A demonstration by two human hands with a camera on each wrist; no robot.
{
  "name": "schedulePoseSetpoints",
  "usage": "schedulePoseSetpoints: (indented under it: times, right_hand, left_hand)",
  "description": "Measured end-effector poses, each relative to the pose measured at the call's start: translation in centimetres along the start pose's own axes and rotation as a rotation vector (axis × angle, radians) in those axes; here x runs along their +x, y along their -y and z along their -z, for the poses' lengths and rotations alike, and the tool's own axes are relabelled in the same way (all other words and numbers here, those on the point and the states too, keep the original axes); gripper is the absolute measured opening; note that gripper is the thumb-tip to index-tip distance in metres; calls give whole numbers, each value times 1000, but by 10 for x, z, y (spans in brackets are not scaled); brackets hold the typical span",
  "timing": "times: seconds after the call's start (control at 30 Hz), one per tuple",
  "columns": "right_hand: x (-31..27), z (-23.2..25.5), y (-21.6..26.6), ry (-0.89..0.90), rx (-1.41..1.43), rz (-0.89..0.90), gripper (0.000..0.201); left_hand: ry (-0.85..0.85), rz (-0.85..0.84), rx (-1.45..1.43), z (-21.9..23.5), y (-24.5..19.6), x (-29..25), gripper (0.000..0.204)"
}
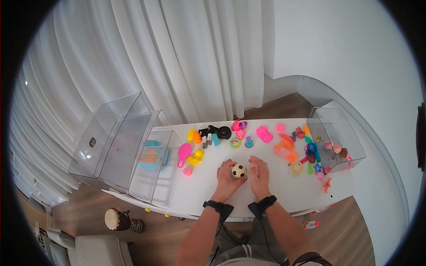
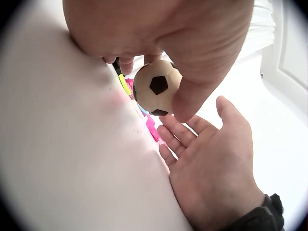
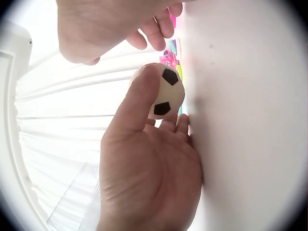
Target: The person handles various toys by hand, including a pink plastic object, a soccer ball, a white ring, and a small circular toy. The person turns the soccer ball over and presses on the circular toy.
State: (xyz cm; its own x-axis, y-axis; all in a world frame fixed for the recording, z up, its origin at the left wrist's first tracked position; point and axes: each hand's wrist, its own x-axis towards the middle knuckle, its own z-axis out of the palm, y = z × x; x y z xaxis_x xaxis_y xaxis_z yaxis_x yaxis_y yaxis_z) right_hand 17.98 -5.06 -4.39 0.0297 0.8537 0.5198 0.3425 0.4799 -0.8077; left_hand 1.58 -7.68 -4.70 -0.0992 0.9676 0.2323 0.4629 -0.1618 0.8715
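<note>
A small cream toy soccer ball (image 1: 238,171) with black patches is held in my left hand (image 1: 227,181), close over the white table (image 1: 199,190). In the left wrist view the thumb presses the near side of the ball (image 2: 159,88) while fingers reach round its far side. My right hand (image 1: 259,177) stands just to the right of the ball, palm turned toward it. The right hand's fingers (image 2: 178,134) are relaxed and hold nothing. From the right wrist view, the left hand (image 3: 151,163) cups the ball (image 3: 168,91) from below, thumb across it.
Clear plastic boxes stand at left (image 1: 120,142) and right (image 1: 337,142). A pink paddle-shaped toy (image 1: 184,153), a yellow duck (image 1: 195,156), a black round toy (image 1: 224,132) and a pink toy (image 1: 264,134) lie beyond the hands. Orange and blue toys (image 1: 313,153) cluster at right. A drum (image 1: 117,219) is on the floor.
</note>
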Motion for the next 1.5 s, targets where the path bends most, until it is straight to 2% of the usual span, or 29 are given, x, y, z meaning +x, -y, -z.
schedulePoseSetpoints:
  times: [0.13, 0.2, 0.23, 0.3, 0.37, 0.5, 0.6, 0.67, 0.7, 0.77, 0.87, 1.0, 1.07, 1.17, 1.3, 1.5]
  right_hand:
    - [1, 2, 13, 95, -24, -5, 46]
    - [0, 3, 18, 194, -237, 80, 46]
    - [0, 3, 20, 194, -236, 80, 46]
    - [0, 2, 23, 65, -195, -19, 45]
    - [1, 1, 17, 52, -137, 4, 46]
    - [2, 4, 16, 90, -57, 58, 51]
    - [1, 1, 9, 58, -41, 13, 52]
    - [2, 0, 8, 62, -48, 10, 52]
    - [1, 0, 8, 70, -54, 4, 53]
    - [1, -3, 3, 68, -46, -3, 49]
    - [3, -4, 2, 81, -42, -15, 47]
    - [4, -2, 6, 119, -46, -18, 51]
    - [4, -3, 2, 129, -52, -16, 50]
    - [4, -3, 3, 142, -61, -19, 48]
    - [3, -3, -3, 162, -55, -34, 45]
    - [4, 0, 16, 189, -142, -25, 43]
  left_hand:
    - [-27, -86, 62, -5, 11, 3, 85]
    - [-32, -108, 91, -7, 16, 3, 87]
    - [-59, -119, 76, -8, 13, 2, 90]
    - [-88, -130, 62, -7, 7, 0, 93]
    - [-113, -58, -10, -3, -7, -4, 98]
    - [-97, -26, 21, -5, -1, -2, 98]
    - [-48, -49, 119, -6, 5, 1, 95]
    - [-65, -56, 103, -6, 2, 0, 77]
    - [-66, -59, 104, -6, 1, 0, 77]
    - [-104, -44, 16, -7, 4, 0, 62]
    - [-113, 49, -150, -5, 5, 3, 58]
    - [-163, 179, -215, -4, 2, 3, 62]
    - [-19, 129, -169, 0, 5, 6, 64]
    - [34, 60, -61, 3, -1, 1, 69]
    - [36, 51, -37, 3, -3, -2, 74]
    - [45, 54, -40, 2, -6, -2, 79]
